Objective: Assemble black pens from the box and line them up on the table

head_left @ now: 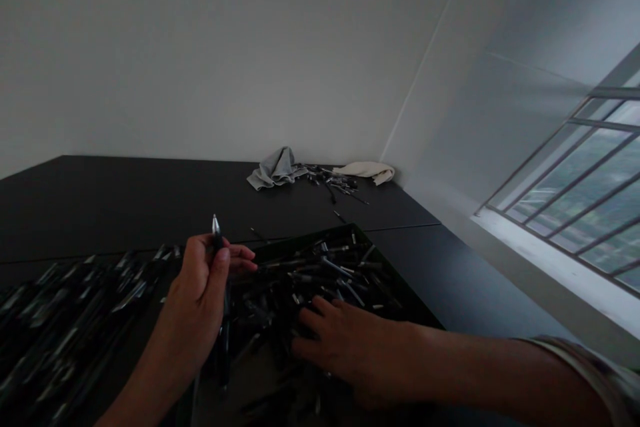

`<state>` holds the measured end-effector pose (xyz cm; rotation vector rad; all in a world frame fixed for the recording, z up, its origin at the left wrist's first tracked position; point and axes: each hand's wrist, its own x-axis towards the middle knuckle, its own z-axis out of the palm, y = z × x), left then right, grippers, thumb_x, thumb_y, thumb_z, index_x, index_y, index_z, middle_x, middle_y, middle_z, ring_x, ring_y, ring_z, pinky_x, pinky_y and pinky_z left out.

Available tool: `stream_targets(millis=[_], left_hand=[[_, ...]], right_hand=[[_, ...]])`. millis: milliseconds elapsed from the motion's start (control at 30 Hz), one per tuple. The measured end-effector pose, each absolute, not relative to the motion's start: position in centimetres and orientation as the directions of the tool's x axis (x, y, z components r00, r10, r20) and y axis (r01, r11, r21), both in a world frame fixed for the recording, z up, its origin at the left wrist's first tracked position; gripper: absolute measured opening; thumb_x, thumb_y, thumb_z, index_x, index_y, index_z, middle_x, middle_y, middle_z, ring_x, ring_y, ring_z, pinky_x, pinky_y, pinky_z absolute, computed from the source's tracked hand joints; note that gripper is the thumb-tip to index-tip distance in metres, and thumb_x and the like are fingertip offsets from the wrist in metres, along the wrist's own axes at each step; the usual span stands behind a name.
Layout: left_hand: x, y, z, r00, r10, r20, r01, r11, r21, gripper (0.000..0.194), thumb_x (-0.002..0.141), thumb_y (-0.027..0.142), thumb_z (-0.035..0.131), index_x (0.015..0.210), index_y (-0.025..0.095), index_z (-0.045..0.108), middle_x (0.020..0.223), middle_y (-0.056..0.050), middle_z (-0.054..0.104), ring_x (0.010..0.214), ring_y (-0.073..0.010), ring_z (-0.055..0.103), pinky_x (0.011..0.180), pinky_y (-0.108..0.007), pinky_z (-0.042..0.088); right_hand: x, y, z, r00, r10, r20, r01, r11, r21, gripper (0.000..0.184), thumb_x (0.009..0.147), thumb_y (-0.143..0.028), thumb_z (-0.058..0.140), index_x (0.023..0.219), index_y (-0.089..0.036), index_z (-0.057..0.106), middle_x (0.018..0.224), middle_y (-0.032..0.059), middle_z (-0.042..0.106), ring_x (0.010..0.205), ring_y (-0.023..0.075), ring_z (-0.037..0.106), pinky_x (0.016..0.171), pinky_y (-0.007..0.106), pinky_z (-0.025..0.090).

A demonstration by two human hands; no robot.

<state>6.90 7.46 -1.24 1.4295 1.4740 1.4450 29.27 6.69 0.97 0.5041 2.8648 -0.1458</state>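
Observation:
My left hand (195,287) grips a black pen (218,240) upright, its silver tip pointing up above my fingers and its long barrel running down behind the hand. My right hand (340,347) rests with spread fingers on a heap of black and silver pen parts (325,273), which fills a dark green tray (300,245). A large mass of long black pens (65,327) lies to the left of my left hand. The lower part of the tray is hidden by my hands and forearm.
The black table (150,207) runs back to a white wall. At its far end, a smaller pile of pen parts (330,180) lies between a grey cloth (275,169) and a cream cloth (365,171). A barred window (565,193) is on the right.

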Motion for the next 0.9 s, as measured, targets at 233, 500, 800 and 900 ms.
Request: stream_targets(millis=[233,500,800,900], left_hand=[[6.7,7.6,-1.5,-0.204,0.947,0.247,0.260,-0.191,0.947,0.022,0.092,0.048,0.038,0.093,0.027,0.042,0.093,-0.001,0.060,0.082,-0.0220,0.063,0.081,-0.046,0.045],[6.7,7.6,-1.5,-0.203,0.949,0.243,0.281,-0.181,0.943,0.020,0.092,0.048,0.039,0.093,0.028,0.041,0.092,0.000,0.061,0.080,-0.0216,0.064,0.082,-0.047,0.045],[6.3,8.0,-2.4,-0.200,0.947,0.250,0.284,-0.188,0.940,0.022,0.091,0.051,0.038,0.095,0.029,0.040,0.094,0.001,0.061,0.081,-0.0213,0.065,0.081,-0.045,0.047],[6.3,8.0,-2.3,-0.204,0.948,0.245,0.288,-0.181,0.940,0.021,0.091,0.050,0.039,0.095,0.029,0.041,0.093,0.001,0.061,0.081,-0.0212,0.065,0.081,-0.045,0.046]], right_hand=[[28.2,9.0,1.3,-0.917,0.359,-0.176,0.379,0.921,-0.093,0.042,0.075,-0.015,0.057,0.116,-0.013,0.048,0.105,0.0108,0.058,0.091,0.0237,0.055,0.064,0.031,0.044],[29.0,11.2,4.4,-0.933,0.342,-0.117,0.361,0.873,-0.327,0.039,0.073,-0.002,0.052,0.111,-0.011,0.049,0.107,0.0103,0.056,0.100,0.0197,0.051,0.088,0.032,0.041],[30.4,11.2,4.4,-0.906,0.403,-0.126,0.422,0.853,-0.306,0.049,0.071,0.000,0.054,0.119,-0.009,0.049,0.122,0.0144,0.052,0.113,0.0233,0.047,0.101,0.039,0.035],[30.9,11.0,4.7,-0.894,0.430,-0.128,0.448,0.841,-0.302,0.061,0.073,-0.005,0.058,0.132,-0.015,0.044,0.144,0.0146,0.033,0.129,0.0277,0.034,0.107,0.043,0.029]])
